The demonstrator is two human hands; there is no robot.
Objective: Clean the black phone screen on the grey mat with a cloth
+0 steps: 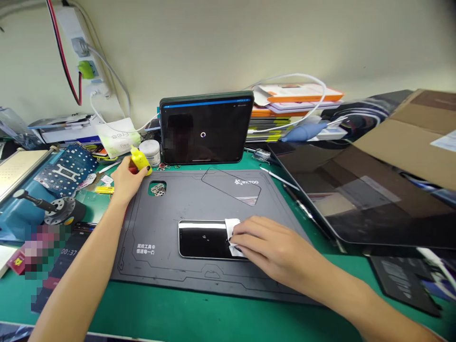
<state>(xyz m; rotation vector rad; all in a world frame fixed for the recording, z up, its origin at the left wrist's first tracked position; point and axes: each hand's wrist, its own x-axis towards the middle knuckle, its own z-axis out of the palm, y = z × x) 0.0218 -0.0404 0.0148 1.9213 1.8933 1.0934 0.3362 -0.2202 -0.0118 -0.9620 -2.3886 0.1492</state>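
A phone (pixel 203 240) with a dark, shiny screen lies face up on the grey work mat (pixel 167 270). At its right end my right hand (pixel 270 242) presses a white wipe (pixel 232 229) against the glass, fingers closed over it. My left hand (pixel 128 178) is at the mat's far left corner, wrapped around a small yellow bottle (pixel 140 161) with a nozzle. Beside that bottle stands a white tub (pixel 151 152). A clear screen protector with a dark border (pixel 228 189) rests flat on the mat behind the phone.
A tablet (pixel 206 130) stands upright at the back. To the right are a large dark panel (pixel 342 199) and a cardboard box (pixel 406 133). On the left sit a round metal fixture (pixel 66 211) and a phone showing a timer (pixel 64 266). Small metal parts fill the mat's cutout.
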